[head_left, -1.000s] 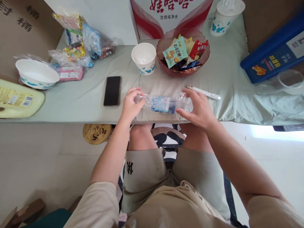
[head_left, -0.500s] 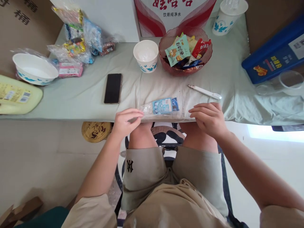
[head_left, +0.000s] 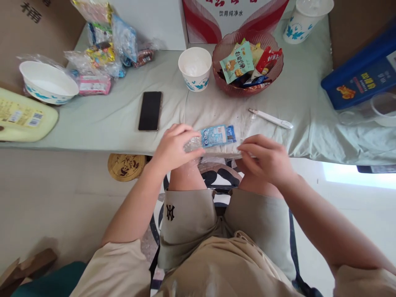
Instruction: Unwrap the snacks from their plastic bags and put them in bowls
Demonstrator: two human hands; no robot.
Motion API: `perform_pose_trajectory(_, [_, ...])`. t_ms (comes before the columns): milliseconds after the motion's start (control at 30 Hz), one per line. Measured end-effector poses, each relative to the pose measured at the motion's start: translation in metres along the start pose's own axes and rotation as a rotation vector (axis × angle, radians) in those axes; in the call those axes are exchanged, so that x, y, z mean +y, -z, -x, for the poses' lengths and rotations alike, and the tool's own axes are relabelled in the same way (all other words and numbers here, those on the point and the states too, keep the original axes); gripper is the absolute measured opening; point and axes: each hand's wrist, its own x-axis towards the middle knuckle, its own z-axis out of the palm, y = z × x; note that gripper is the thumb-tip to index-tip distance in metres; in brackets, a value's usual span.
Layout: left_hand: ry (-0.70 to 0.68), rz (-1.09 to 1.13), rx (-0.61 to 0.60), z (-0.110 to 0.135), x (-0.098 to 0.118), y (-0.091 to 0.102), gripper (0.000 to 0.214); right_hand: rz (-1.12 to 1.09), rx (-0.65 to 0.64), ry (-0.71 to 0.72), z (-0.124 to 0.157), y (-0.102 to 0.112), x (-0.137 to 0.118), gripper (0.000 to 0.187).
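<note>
A small blue packet (head_left: 216,136) with a white label lies near the table's front edge, in or on crinkled clear plastic wrap (head_left: 192,143). My left hand (head_left: 177,146) is at the left end of the wrap, thumb and fingers apart around it. At the right, my right hand (head_left: 266,159) has thumb and fingertips pinched together on what looks like the thin edge of the clear plastic. A white utility knife (head_left: 270,119) lies beyond my right hand, and a black phone (head_left: 150,111) lies beyond my left.
Behind the packet stand a white paper cup (head_left: 195,70) and a pink glass bowl (head_left: 247,88) of wrapped snacks. Bagged snacks (head_left: 102,57), a paper bowl (head_left: 49,84) and a yellow bottle (head_left: 27,117) are at left. A blue container (head_left: 359,78) stands right.
My left hand has moved up and right, its fingers spreading around the wrap. My right hand has shifted slightly left, its fingertips now pinched at the plastic.
</note>
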Motion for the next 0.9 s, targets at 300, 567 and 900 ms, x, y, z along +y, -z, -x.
perform_pose_trajectory(300, [0.173, 0.114, -0.036, -0.032, -0.007, -0.039, 0.013, 0.149, -0.046, -0.144, -0.003, -0.031, -0.001, 0.028])
perform_pose_trajectory(567, [0.475, 0.732, -0.022, -0.050, -0.011, -0.058, 0.013, 0.174, -0.008, -0.253, -0.042, -0.050, -0.001, 0.032])
perform_pose_trajectory(900, [0.512, 0.750, 0.222, -0.064, -0.024, -0.067, 0.026, 0.214, -0.075, -0.276, -0.048, -0.053, 0.007, 0.053])
